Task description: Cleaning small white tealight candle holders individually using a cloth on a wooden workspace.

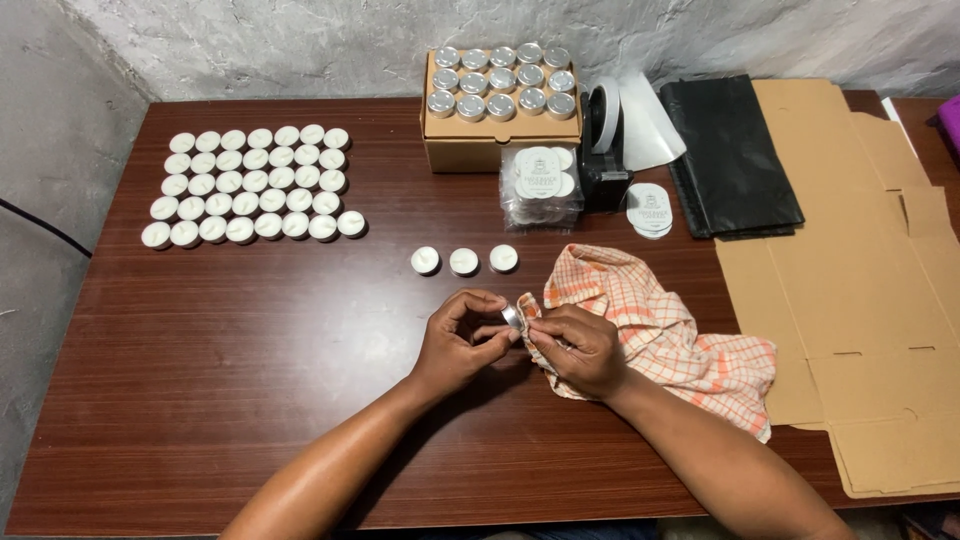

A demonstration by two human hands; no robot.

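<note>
Head view, in hand: my left hand (462, 338) pinches a small silver tealight cup (511, 316) at its rim; my right hand (578, 347) presses a corner of the orange checked cloth (660, 335) against it, fingers closed on the fabric.
Done, as I judge: three white tealights (463, 261) in a row just beyond my hands, plus the big grid (252, 186) far left.
Left, as I judge: silver-topped ones in the cardboard box (500, 140) at the far edge.
Right side: flat cardboard (850, 270), black bags (735, 150).
</note>
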